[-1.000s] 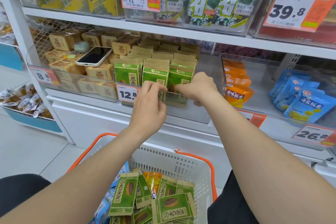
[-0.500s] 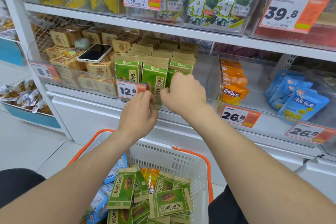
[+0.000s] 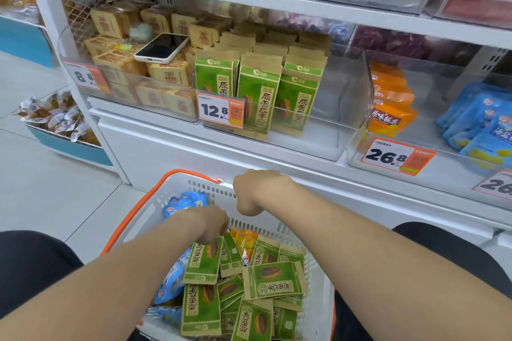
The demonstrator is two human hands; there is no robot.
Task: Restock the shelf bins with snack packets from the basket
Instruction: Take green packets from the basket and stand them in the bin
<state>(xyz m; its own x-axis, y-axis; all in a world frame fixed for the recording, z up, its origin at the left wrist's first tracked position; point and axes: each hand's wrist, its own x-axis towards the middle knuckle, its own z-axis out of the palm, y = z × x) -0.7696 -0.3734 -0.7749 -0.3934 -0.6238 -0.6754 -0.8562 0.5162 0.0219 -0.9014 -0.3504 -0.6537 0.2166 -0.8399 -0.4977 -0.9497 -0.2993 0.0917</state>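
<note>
At 6 o'clock, orange-rimmed white basket [image 3: 138, 219], heaped with green packets [image 3: 273, 279]; pale floor tiles [image 3: 41, 188] at 9 o'clock. Left hand [image 3: 212, 225] on the top edge of one packet [image 3: 203, 260], grip not discernible. Right hand [image 3: 257, 192] above the basket's far rim, fingers curled under, hold not discernible. At 12 o'clock, white shelf [image 3: 177, 134], clear bin [image 3: 346, 97] with upright rows of shelved packets [image 3: 259, 97] behind price tag [image 3: 220, 111]. At 11 o'clock, phone [image 3: 162, 48] on tan boxes [image 3: 170, 73].

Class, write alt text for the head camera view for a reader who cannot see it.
A person's left hand reaches a green packet in a white basket, right hand hovering; matching packets stand in the shelf bin above.
</note>
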